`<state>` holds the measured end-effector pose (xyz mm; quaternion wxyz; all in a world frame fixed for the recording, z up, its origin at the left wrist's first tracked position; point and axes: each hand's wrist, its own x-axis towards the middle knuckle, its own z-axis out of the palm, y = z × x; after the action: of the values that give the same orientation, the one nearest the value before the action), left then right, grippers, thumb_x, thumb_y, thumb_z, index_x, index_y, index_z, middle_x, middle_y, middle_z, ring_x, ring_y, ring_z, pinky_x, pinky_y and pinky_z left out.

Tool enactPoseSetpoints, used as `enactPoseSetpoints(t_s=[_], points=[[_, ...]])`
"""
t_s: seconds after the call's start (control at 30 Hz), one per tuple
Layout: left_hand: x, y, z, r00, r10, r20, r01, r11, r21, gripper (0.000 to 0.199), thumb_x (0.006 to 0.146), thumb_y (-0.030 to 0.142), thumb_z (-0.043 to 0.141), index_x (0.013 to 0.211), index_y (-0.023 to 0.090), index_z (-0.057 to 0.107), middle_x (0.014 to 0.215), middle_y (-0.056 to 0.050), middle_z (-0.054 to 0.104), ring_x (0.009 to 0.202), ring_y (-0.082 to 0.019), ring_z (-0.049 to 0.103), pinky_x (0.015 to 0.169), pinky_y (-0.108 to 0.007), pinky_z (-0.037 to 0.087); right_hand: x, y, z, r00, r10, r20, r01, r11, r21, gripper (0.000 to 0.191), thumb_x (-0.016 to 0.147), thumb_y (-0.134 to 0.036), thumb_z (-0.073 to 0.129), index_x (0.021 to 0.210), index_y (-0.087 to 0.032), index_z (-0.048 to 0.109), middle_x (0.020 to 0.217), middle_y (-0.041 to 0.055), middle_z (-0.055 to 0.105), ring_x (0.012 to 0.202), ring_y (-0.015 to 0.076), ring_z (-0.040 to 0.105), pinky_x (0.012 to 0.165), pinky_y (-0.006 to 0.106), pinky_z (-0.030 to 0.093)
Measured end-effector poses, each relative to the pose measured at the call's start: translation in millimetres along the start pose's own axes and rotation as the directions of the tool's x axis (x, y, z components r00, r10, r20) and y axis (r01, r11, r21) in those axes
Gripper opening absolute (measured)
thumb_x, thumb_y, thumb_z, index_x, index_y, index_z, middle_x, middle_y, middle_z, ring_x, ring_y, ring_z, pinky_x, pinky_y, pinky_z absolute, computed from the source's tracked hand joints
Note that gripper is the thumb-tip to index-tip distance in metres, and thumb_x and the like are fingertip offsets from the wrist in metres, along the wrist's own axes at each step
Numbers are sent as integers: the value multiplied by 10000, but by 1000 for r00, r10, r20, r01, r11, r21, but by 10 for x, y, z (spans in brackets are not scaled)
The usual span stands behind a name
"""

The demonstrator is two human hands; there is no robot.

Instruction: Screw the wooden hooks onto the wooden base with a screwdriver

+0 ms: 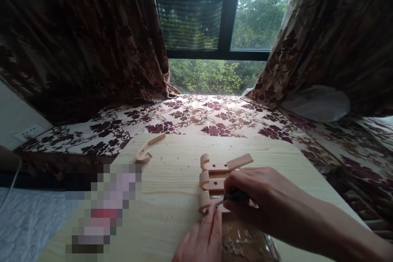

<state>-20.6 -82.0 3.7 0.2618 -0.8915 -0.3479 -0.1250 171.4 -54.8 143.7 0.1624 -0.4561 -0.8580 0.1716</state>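
My right hand (pixel 254 190) is closed around the dark handle of a screwdriver (pixel 236 195). Its thin shaft points left and down to a small screw (pixel 217 205) on the nearest wooden hook (pixel 204 201). My left hand (pixel 201 235) has its fingers pressed together on that hook, right beside the screw. Behind it lie a middle wooden hook (pixel 204 180) with a dark screw showing and a far wooden hook (pixel 227 166) with two. The hooks rest across a brown board wrapped in clear plastic (pixel 242 241); my right hand hides part of them.
Another curved wooden hook (pixel 150 147) lies at the back left of the light wooden table (pixel 166 200), with several tiny dark bits around. A blurred-out object (pixel 104 208) is on the left. Beyond the table are a flowered window seat (pixel 196 112) and curtains (pixel 129 28).
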Motion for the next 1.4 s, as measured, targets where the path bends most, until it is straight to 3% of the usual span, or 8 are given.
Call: enactPoseSetpoints(t_s=[0.17, 0.3, 0.5, 0.6, 0.77, 1.03, 1.27, 1.4], points=[[51, -8, 9, 999, 3, -44, -4, 1000, -29, 566, 914, 487, 210, 1141, 85, 538, 1117, -93, 637, 776, -131, 669, 602, -175, 530, 22, 36, 9, 999, 11, 33, -12, 1000, 5, 72, 816, -172, 556, 759, -191, 516, 679, -47, 522, 581, 93, 412, 537, 226, 275], [65, -8, 9, 998, -48, -29, 45, 994, -99, 579, 911, 520, 204, 1140, 112, 543, 1143, -80, 628, 790, -127, 659, 606, -177, 517, 50, 35, -10, 998, 20, 57, -20, 1000, -3, 72, 813, -162, 545, 758, -194, 511, 683, -45, 522, 581, 98, 402, 530, 228, 272], [155, 4, -50, 991, -102, -90, 88, 986, -145, 624, 932, 462, 100, 1037, 118, 610, 1053, -64, 672, 624, -103, 645, 528, -169, 498, 156, 22, -61, 989, 16, 145, -9, 999, -49, 92, 801, -129, 533, 742, -190, 498, 712, -17, 549, 617, 117, 448, 555, 240, 295], [144, 22, -21, 993, -106, -46, 99, 985, -139, 624, 933, 434, 73, 1081, 117, 590, 1094, -65, 655, 648, -108, 648, 509, -181, 496, 215, 23, -102, 983, -38, 182, 53, 995, -80, 71, 811, -124, 514, 779, -187, 515, 726, 0, 569, 647, 130, 476, 590, 248, 314], [53, 46, 71, 997, -55, 48, 60, 990, -124, 590, 912, 519, 193, 1227, 113, 484, 1194, -80, 599, 729, -120, 644, 541, -194, 506, 274, 30, -161, 948, -119, 297, 136, 990, -39, 89, 821, -124, 491, 799, -184, 553, 710, 19, 578, 646, 134, 511, 590, 245, 322], [31, 106, 61, 990, -75, 118, 91, 988, -129, 722, 764, 618, 504, 1275, 112, 440, 1225, -118, 570, 743, -156, 647, 539, -228, 527, 394, 52, -243, 924, -120, 363, 125, 992, 10, 52, 796, -148, 535, 784, -188, 566, 798, 7, 556, 663, 106, 514, 583, 216, 344], [47, 167, -10, 976, -117, 182, 145, 979, -147, 742, 709, 582, 598, 1274, 125, 449, 1319, -113, 478, 756, -174, 650, 535, -260, 543, 467, -25, -345, 855, -191, 482, 279, 953, -116, 98, 809, -126, 550, 763, -173, 623, 745, 22, 570, 665, 113, 528, 569, 217, 352], [55, 189, 6, 977, -136, 165, 159, 978, -132, 763, 670, 584, 634, 1255, 123, 468, 1291, -115, 507, 770, -179, 654, 543, -261, 549, 482, 3, -301, 873, -191, 448, 300, 936, -185, 128, 802, -146, 552, 682, -168, 589, 645, -7, 540, 541, 88, 440, 488, 215, 292]])
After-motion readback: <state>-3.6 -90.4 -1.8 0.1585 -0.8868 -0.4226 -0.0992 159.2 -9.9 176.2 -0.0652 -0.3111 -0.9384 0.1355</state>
